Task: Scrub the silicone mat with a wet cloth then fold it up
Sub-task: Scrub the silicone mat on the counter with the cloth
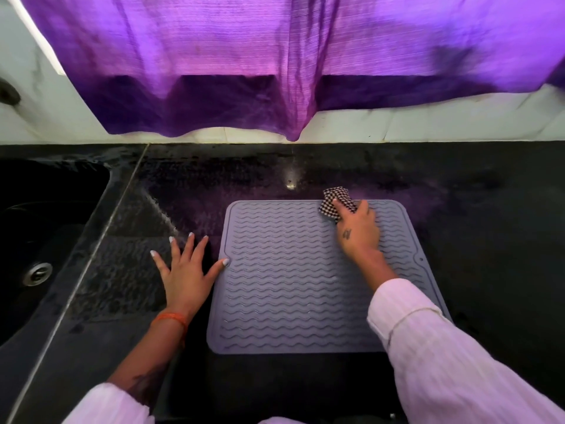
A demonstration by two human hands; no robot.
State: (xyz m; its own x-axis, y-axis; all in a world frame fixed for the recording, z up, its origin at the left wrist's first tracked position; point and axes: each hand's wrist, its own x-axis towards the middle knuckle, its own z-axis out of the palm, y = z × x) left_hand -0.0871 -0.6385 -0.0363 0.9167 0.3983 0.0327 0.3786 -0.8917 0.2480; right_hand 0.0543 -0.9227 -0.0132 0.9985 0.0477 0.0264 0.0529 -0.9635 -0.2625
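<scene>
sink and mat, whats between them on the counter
In the head view, the left hand lies flat with spread fingers on the black counter between the sink and the grey mat, thumb tip touching the mat's left edge.

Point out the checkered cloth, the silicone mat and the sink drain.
checkered cloth [334,195]: head view, far exposed part above the fingers.
silicone mat [290,286]: head view, ridged middle.
sink drain [38,273]: head view, metal centre.
</scene>
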